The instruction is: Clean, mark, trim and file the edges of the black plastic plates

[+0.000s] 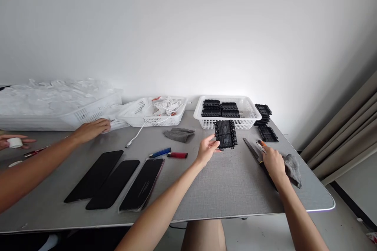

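Note:
My left hand [208, 149] is closed on the lower left edge of a flat black ribbed plastic part [226, 134], held tilted up over the table in front of a white basket. Rows of small teeth run along the part's sides. Further right, my right hand [272, 160] is closed round a small tool with an orange end [260, 142]; the fingers cover most of it, so its kind is unclear. Just left of that hand lies a flat file [251, 149] with a black and yellow handle. A grey cloth [292, 170] is bunched beside my right hand.
More black parts fill part of the white basket [256, 117] and are stacked at its right [263, 109]. Phones [142, 185], two lighters [177, 155], a grey cloth [179, 135] and a cable basket [147, 120] lie leftward. A co-worker's hands [91, 130] work near plastic bags [53, 96].

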`<control>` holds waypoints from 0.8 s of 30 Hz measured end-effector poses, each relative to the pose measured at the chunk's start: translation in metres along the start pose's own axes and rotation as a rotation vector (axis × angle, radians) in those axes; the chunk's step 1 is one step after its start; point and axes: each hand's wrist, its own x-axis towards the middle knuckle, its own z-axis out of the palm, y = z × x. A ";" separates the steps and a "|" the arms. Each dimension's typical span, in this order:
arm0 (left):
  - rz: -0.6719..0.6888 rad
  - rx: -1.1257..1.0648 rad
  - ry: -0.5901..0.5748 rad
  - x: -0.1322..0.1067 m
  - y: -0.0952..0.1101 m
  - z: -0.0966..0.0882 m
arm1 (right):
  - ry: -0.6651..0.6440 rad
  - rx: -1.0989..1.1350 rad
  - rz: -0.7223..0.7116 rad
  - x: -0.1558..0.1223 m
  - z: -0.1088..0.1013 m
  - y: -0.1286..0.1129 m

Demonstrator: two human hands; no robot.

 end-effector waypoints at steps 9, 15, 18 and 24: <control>-0.003 0.063 -0.078 0.000 0.006 0.000 | -0.050 -0.047 0.009 -0.003 -0.023 -0.009; 0.012 0.085 -0.241 -0.004 0.006 0.005 | -0.045 0.702 -0.275 0.020 -0.054 -0.035; -0.034 0.047 -0.247 -0.008 0.011 0.010 | -0.269 0.834 -0.351 0.026 -0.056 -0.052; -0.073 0.040 0.069 -0.002 0.039 0.006 | -0.508 1.017 -0.307 0.030 -0.061 -0.070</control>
